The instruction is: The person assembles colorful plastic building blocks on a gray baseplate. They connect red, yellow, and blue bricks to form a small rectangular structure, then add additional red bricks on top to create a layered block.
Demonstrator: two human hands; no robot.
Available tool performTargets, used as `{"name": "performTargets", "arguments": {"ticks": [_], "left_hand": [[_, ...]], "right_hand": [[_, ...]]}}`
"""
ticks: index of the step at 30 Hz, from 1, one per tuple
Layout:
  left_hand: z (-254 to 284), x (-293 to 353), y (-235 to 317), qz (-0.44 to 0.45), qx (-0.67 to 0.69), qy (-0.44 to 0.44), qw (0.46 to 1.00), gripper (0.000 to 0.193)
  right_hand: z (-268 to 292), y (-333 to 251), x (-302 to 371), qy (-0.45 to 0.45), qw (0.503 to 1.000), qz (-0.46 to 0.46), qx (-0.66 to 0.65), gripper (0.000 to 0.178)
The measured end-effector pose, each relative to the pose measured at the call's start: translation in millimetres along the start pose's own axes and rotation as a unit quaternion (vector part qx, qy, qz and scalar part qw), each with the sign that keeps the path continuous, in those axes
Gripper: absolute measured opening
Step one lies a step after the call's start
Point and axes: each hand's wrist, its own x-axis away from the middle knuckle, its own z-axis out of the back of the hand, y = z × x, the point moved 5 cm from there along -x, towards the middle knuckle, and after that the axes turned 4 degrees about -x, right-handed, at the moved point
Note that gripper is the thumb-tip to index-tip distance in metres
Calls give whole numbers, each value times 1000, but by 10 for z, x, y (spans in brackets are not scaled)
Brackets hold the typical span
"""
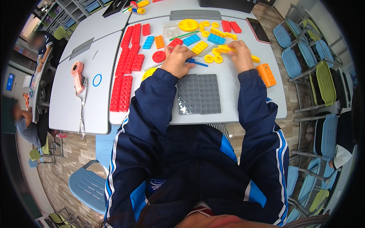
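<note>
Nearest us, two dark grey studded plates lie side by side at the table's edge, with an orange block to their right. Just beyond, we see the left hand, curled, its fingers at a blue rod-like piece; we cannot tell whether they grip it. The right hand bends its fingers onto a yellow piece right of the yellow pulley wheels; its grip, too, we cannot make out. Farther back we find a large yellow gear. Beyond stand a black box, its inside out of our sight, and shelving holding blue bins, their contents too small to tell.
</note>
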Motion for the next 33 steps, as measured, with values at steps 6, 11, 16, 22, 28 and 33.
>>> {"name": "performTargets", "arguments": {"ticks": [6, 11, 16, 22, 28, 33], "left_hand": [[51, -47, 126, -10, 63, 88, 994, 45], [28, -24, 124, -24, 60, 90, 994, 36], [117, -30, -28, 59, 102, 144, 982, 23], [186, -8, -234, 147, 130, 207, 958, 20], [142, 24, -442, 241, 221, 230, 917, 26], [133, 32, -542, 287, 386, 257, 838, 28]], "right_hand": [[-100, -390, 98, -29, 972, 221, -78, 24], [-157, -602, 182, -52, 961, 230, -144, 22], [-89, -477, 120, -17, 977, 194, -87, 31], [111, -289, 5, 62, 984, 165, -14, 36], [99, -4, -70, 66, 994, 48, -71, 31], [-82, 251, -46, 12, 999, -35, -9, 34]]}}
